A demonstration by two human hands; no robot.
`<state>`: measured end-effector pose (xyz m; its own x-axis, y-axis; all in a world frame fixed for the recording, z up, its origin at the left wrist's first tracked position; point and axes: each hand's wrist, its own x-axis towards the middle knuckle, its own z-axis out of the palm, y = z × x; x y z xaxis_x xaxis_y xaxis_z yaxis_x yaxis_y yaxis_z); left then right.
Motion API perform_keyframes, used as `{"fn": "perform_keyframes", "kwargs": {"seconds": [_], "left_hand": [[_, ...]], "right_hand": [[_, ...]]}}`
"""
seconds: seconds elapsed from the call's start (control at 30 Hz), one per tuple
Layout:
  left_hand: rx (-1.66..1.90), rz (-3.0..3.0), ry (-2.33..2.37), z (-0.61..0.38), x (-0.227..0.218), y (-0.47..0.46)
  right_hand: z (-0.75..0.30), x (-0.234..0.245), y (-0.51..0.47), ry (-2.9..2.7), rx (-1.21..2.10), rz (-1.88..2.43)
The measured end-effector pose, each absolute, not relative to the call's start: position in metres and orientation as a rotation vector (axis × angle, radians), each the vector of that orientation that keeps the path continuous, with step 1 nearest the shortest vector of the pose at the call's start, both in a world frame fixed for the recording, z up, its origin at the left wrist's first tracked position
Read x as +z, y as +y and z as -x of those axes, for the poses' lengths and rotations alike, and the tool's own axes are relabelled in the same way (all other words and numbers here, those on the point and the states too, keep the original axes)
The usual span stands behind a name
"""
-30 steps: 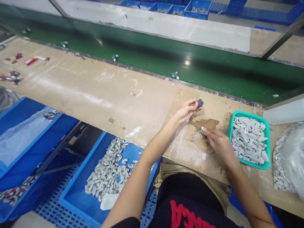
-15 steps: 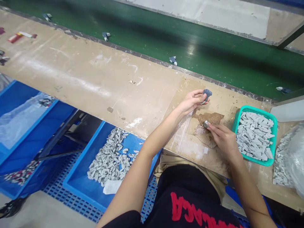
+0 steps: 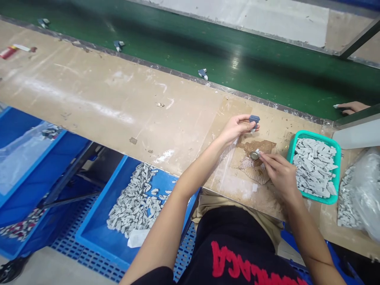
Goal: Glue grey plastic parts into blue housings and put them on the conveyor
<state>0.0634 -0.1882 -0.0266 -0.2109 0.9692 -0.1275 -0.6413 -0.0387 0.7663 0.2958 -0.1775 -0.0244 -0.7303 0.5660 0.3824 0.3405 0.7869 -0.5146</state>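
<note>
The blue-grey piece [image 3: 254, 120] is sitting up at the fingertips of the left hand [image 3: 237, 127], which is pinching it between thumb and forefinger, the other fingers curling loosely, just above the workbench [image 3: 103, 99]. Close by, the right hand [image 3: 279, 174] is closing thumb and forefinger on a small pale piece [image 3: 258, 152], pressing it down at a little round metal part [image 3: 253, 156]; whether the two are actually touching is hard to make out. That part is resting on a brown stained patch [image 3: 261, 145] under clear tape on the bench.

Just right of the right hand, a teal basket [image 3: 314, 137] is holding a heap of grey pieces [image 3: 313, 166], and beyond it a clear bag [image 3: 363, 190] is lying with more grey bits beside it. Down below the bench edge, a blue crate [image 3: 102, 233] is carrying its own pile of grey pieces [image 3: 136, 206].

Past the bench, the green belt [image 3: 222, 47] is bearing small parts, one [image 3: 203, 73] near the edge, another [image 3: 118, 44] further left. At the far right, another person's hand [image 3: 352, 107] is lying on the belt.
</note>
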Motion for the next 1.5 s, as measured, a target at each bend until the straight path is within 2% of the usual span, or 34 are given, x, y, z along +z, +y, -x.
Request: {"fn": "perform_keyframes", "kwargs": {"seconds": [0.17,0.3,0.43,0.77,1.5], "left_hand": [[1.555,-0.576,0.997,-0.072,-0.019,-0.192],[1.46,-0.738,1.18,-0.085,-0.017,-0.193],[1.326,-0.821,1.118,-0.099,-0.018,-0.196],[1.235,-0.845,1.058,-0.114,-0.014,-0.203],[1.335,-0.824,1.328,-0.136,-0.012,-0.212]], "right_hand": [[-0.293,-0.022,-0.178,-2.432,0.545,0.649],[-0.295,-0.013,-0.178,-2.122,0.432,0.636],[-0.301,-0.007,-0.174,-1.845,0.346,0.701],[-0.301,-0.005,-0.175,-1.946,0.551,0.705],[-0.299,-0.018,-0.171,-2.079,0.595,0.78]]}}
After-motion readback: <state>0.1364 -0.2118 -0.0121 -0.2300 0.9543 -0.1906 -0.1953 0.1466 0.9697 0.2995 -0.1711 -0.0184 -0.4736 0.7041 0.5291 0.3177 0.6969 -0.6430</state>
